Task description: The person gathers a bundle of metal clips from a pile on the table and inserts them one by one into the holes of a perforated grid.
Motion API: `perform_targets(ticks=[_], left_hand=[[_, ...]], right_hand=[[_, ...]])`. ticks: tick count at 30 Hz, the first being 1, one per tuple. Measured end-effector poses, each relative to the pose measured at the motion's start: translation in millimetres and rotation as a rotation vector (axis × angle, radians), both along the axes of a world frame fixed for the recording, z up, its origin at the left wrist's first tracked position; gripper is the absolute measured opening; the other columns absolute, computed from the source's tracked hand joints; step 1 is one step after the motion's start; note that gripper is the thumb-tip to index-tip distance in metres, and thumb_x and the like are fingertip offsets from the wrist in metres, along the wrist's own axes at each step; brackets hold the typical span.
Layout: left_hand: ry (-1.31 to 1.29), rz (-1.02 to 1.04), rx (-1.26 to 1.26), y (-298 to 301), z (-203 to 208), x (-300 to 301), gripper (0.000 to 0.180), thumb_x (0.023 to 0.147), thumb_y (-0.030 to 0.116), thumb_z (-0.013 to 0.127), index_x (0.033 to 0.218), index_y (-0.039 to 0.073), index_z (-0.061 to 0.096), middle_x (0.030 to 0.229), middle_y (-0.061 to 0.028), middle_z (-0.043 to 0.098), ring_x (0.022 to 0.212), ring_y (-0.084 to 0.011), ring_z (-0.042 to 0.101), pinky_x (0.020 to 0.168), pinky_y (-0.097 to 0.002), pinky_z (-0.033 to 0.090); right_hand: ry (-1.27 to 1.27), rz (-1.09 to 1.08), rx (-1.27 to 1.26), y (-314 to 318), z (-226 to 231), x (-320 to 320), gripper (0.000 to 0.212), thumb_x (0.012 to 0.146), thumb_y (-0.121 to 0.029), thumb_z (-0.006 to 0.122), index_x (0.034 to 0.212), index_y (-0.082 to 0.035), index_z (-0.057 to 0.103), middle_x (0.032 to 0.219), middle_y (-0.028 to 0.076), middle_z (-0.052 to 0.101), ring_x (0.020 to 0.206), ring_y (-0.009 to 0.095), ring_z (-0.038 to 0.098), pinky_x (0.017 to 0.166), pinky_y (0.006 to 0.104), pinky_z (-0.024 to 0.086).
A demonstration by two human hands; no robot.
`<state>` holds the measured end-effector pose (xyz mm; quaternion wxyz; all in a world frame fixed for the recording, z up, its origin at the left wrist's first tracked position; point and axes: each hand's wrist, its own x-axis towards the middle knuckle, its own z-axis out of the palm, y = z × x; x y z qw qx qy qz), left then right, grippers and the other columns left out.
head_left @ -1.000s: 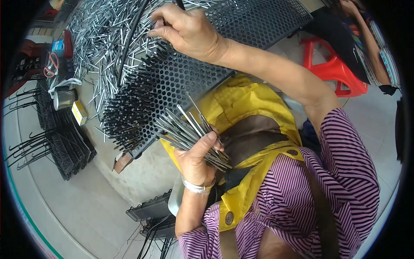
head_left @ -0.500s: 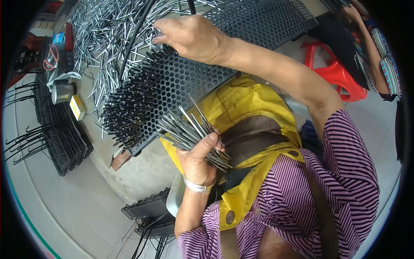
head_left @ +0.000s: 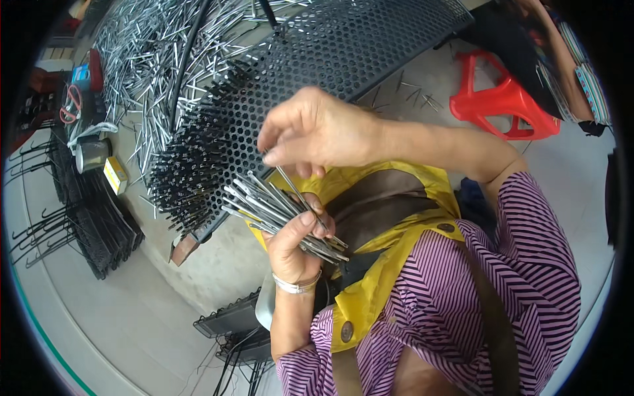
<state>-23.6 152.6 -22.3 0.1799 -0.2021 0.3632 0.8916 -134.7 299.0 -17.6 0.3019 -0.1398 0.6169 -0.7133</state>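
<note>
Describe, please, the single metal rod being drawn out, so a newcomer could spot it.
Start at the black perforated plate, then drop to the left hand gripping a fanned rod bundle. The single rod crosses it, pinched by the right hand.

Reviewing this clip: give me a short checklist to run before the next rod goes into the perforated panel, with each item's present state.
1. Left hand has a firm grip on the bundle of metal rods: ok, fingers wrapped around it.
2. Right hand has one rod pinched: ok, a single rod between fingertips.
3. That rod is free of the bundle: cannot tell, its lower end overlaps the bundle.
4. Open holes left in the perforated panel: ok, much of it unfilled beside the filled patch of rods.
5. Loose rod supply within view: ok, heap above the panel.
</note>
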Motion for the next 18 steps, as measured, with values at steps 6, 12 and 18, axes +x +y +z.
perform_targets(ticks=[6, 12, 18], left_hand=[[-0.010, -0.023, -0.032, 1.1, -2.0, 1.4, 0.025, 0.077, 0.004, 0.058, 0.101, 0.004, 0.050, 0.082, -0.0085, 0.053, 0.056, -0.0136, 0.047, 0.053, -0.0293, 0.039], [-0.123, 0.094, 0.030, 3.7, -13.2, 2.0, 0.024, 0.078, 0.005, 0.063, 0.099, 0.003, 0.052, 0.085, -0.0113, 0.057, 0.061, -0.0176, 0.052, 0.054, -0.0323, 0.044], [-0.127, 0.089, -0.014, 6.0, -3.0, 1.3, 0.021, 0.078, 0.003, 0.058, 0.098, 0.002, 0.053, 0.088, -0.0090, 0.054, 0.065, -0.0172, 0.050, 0.059, -0.0327, 0.044]], right_hand=[[0.053, -0.045, -0.040, 6.3, 12.0, -5.7, 0.011, 0.080, -0.002, 0.060, 0.079, 0.008, 0.059, 0.062, 0.011, 0.062, 0.049, 0.012, 0.059, 0.039, 0.0229, 0.046], [1.016, -0.742, 0.064, -14.6, -2.5, -58.1, 0.008, 0.077, -0.005, 0.061, 0.075, 0.002, 0.057, 0.063, 0.013, 0.061, 0.051, 0.021, 0.062, 0.044, 0.0296, 0.048], [1.374, -0.766, 0.080, -41.6, -13.8, -71.0, 0.013, 0.076, -0.004, 0.058, 0.072, -0.003, 0.045, 0.054, 0.010, 0.049, 0.050, 0.027, 0.057, 0.044, 0.0367, 0.047]])
